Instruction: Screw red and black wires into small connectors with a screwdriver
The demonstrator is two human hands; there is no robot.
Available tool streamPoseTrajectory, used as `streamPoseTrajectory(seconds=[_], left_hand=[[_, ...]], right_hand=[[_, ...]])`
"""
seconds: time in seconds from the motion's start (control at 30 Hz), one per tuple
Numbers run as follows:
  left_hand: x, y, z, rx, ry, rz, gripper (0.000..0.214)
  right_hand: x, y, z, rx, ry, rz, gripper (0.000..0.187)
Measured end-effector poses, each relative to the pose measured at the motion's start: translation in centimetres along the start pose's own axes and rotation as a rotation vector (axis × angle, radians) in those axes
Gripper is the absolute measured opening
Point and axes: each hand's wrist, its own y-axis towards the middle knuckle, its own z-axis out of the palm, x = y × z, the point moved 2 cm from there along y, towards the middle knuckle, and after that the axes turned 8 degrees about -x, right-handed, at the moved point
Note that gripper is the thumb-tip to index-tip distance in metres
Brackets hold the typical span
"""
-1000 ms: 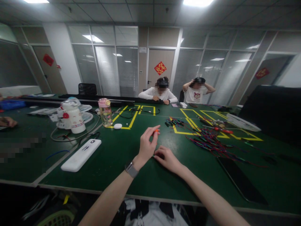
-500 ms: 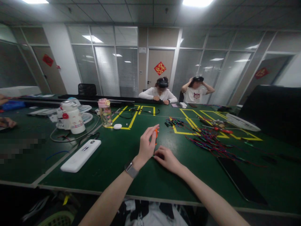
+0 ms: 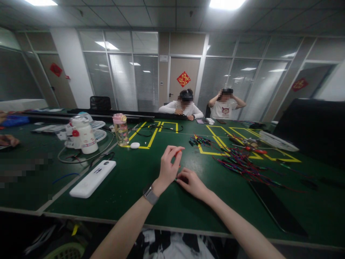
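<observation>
Surface (image 3: 129, 198): green, its near edge running below both forearms. Wire heap (image 3: 242, 162): red and blue leads, tangled, toward the surface's right side, well apart from both hands. Dark slab (image 3: 277, 207): flat, slanting from beside the heap toward the near edge. White block (image 3: 93, 180): flat, left of the hands, set in from the near edge.

Left grip (image 3: 169, 163): raised over the surface, fingertips closed around an orange item (image 3: 178, 153), which is mostly hidden; form cannot be told. Right grip (image 3: 192, 182): low on the surface, thumb and finger apparently pinching a small green piece (image 3: 176, 179) in from the middle of the near edge; only a sliver shows.

Risks, judged: a tilt or off-line push could make the orange item slip and jab a right fingertip. A slack pinch could let the green piece turn or skid away.
</observation>
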Motion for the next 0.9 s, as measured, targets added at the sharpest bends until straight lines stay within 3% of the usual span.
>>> streamPoseTrajectory(seconds=[0.13,0.5,0.73,0.9], left_hand=[[-0.18,0.09,-0.16,-0.001,-0.028,-0.02,0.024],[-0.46,0.14,-0.24,-0.084,0.079,0.085,0.009],[-0.26,-0.14,-0.13,0.019,0.025,0.047,0.03],[-0.2,-0.11,0.02,0.017,0.006,0.046,0.029]], right_hand=[[0.07,-0.02,-0.05,0.007,-0.007,0.012,0.009],[-0.09,-0.02,0.03,0.006,-0.002,0.02,0.009],[-0.27,-0.02,0.15,0.0,-0.004,0.002,0.009],[0.01,0.04,0.01,0.008,0.001,0.018,0.01]])
